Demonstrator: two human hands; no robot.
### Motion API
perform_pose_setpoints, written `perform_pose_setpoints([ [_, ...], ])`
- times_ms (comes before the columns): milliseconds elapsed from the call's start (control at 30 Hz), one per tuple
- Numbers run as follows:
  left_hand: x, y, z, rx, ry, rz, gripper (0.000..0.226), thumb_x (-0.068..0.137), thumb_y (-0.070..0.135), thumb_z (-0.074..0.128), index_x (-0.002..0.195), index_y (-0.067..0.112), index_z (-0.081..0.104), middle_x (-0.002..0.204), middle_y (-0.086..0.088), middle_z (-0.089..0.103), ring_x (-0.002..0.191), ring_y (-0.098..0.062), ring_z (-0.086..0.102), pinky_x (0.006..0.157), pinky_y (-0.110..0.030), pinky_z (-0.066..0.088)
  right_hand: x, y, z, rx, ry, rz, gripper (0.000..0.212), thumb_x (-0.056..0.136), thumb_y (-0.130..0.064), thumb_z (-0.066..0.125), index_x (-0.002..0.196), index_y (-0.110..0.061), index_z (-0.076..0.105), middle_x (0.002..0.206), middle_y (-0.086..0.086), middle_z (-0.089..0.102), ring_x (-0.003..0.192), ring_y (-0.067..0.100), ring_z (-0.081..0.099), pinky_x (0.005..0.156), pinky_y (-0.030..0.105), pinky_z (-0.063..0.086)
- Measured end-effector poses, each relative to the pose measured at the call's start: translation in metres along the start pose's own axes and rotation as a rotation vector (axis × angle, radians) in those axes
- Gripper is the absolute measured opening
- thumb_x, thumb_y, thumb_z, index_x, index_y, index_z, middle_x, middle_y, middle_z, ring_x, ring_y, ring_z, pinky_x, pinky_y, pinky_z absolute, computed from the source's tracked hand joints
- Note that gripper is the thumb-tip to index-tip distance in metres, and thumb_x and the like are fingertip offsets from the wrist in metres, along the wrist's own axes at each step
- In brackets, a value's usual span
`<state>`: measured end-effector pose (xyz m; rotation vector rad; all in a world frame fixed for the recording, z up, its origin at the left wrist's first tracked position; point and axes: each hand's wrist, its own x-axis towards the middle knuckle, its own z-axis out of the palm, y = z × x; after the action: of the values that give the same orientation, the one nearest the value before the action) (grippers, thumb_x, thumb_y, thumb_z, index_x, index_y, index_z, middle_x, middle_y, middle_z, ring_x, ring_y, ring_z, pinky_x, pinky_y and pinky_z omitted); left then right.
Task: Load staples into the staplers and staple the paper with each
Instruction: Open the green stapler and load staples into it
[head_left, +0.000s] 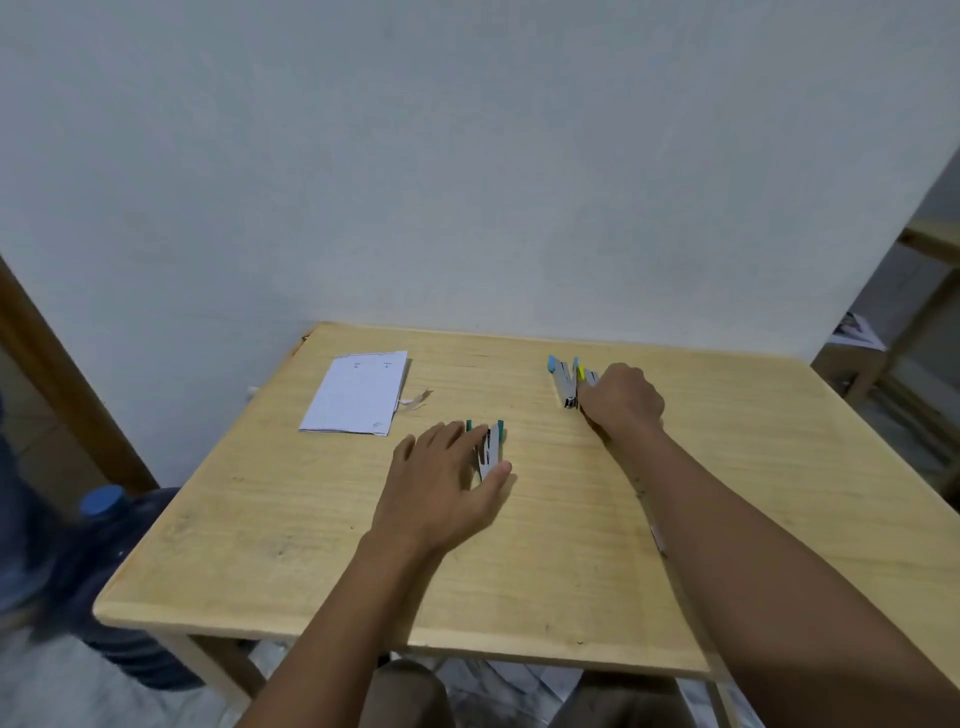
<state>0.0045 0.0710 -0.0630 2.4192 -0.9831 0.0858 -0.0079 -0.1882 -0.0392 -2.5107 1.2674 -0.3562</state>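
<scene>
A teal-tipped stapler (491, 447) lies mid-table; my left hand (441, 486) rests over it, fingers spread along its left side and thumb at its near end. Farther right, a blue-tipped stapler (563, 382) lies beside a yellow-tipped one (583, 375). My right hand (621, 402) is curled over the yellow-tipped stapler, hiding most of it. A folded white paper (358, 395) lies at the table's far left, with a small paper scrap (415, 402) at its right edge.
The wooden table (311, 545) stands against a pale wall. A blue water jug (119, 571) stands on the floor at the left. Another wooden frame (924, 312) is at the right. A thin strip (655, 535) lies under my right forearm.
</scene>
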Motion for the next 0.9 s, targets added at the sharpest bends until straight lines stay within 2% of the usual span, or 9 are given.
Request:
perform_pose_setpoints([
  [167,0.002,-0.001,0.0,-0.025,0.01,-0.004,0.073,0.079,0.071,0.025,0.14,0.036,0.046,0.138,0.017,0.049,0.133,-0.006,0.037,0.115,-0.035,0.017,0.008,-0.01,0.003,-0.006,-0.003,-0.001,0.043,0.094,-0.047,0.05,0.106,-0.008,0.061,0.114,0.013,0.062,0.099,0.034,0.063,0.072,0.033,0.042],
  [433,0.004,-0.002,0.001,-0.027,0.016,-0.013,0.063,0.086,0.065,0.038,0.14,0.035,0.048,0.14,0.017,0.048,0.134,-0.005,0.037,0.115,-0.034,0.016,-0.001,-0.02,0.014,0.039,-0.012,-0.037,0.046,0.092,-0.048,0.053,0.112,-0.007,0.059,0.117,0.013,0.059,0.1,0.034,0.062,0.072,0.034,0.042],
  [567,0.004,-0.004,0.002,-0.043,0.005,-0.036,0.06,0.088,0.064,0.041,0.14,0.034,0.047,0.145,0.016,0.047,0.136,-0.006,0.037,0.118,-0.038,0.018,-0.005,-0.017,0.01,0.107,-0.007,-0.023,0.051,0.094,-0.043,0.056,0.128,-0.005,0.049,0.128,0.015,0.053,0.111,0.035,0.059,0.077,0.036,0.043],
  [667,0.004,-0.003,0.0,-0.102,0.001,-0.049,0.057,0.09,0.058,0.037,0.139,0.032,0.048,0.141,0.015,0.052,0.134,-0.006,0.041,0.117,-0.039,0.023,-0.012,-0.019,-0.001,0.163,0.001,-0.012,0.063,0.091,-0.051,0.059,0.132,-0.006,0.043,0.132,0.014,0.045,0.112,0.036,0.058,0.081,0.039,0.047],
  [700,0.004,-0.002,0.0,-0.138,0.004,-0.057,0.056,0.091,0.055,0.036,0.14,0.03,0.047,0.14,0.014,0.053,0.134,-0.006,0.041,0.116,-0.038,0.023,-0.017,-0.021,-0.005,0.175,0.036,-0.031,0.063,0.09,-0.053,0.058,0.131,-0.007,0.044,0.13,0.013,0.043,0.11,0.035,0.059,0.081,0.039,0.047],
  [767,0.003,0.001,-0.004,-0.194,0.015,-0.084,0.051,0.094,0.047,0.039,0.14,0.026,0.047,0.134,0.013,0.055,0.131,-0.008,0.043,0.115,-0.035,0.025,-0.036,-0.027,-0.011,0.202,0.074,-0.115,0.047,0.092,-0.053,0.054,0.117,-0.014,0.053,0.118,0.005,0.05,0.094,0.027,0.062,0.075,0.034,0.046],
  [833,0.002,0.003,-0.007,-0.179,0.049,-0.101,0.035,0.094,0.041,0.045,0.121,0.021,0.054,0.112,0.014,0.056,0.116,-0.013,0.05,0.106,-0.032,0.033,-0.061,-0.035,-0.011,0.254,-0.056,-0.183,0.035,0.093,-0.054,0.052,0.085,-0.021,0.058,0.085,-0.003,0.06,0.067,0.018,0.059,0.064,0.029,0.044],
  [900,0.005,0.0,-0.004,-0.11,0.077,-0.121,0.026,0.093,0.043,0.046,0.091,0.017,0.05,0.092,0.012,0.049,0.1,-0.02,0.052,0.095,-0.036,0.041,-0.083,-0.045,-0.009,0.257,-0.272,-0.208,0.047,0.093,-0.056,0.052,0.063,-0.02,0.049,0.056,-0.004,0.05,0.052,0.018,0.049,0.058,0.028,0.042],
])
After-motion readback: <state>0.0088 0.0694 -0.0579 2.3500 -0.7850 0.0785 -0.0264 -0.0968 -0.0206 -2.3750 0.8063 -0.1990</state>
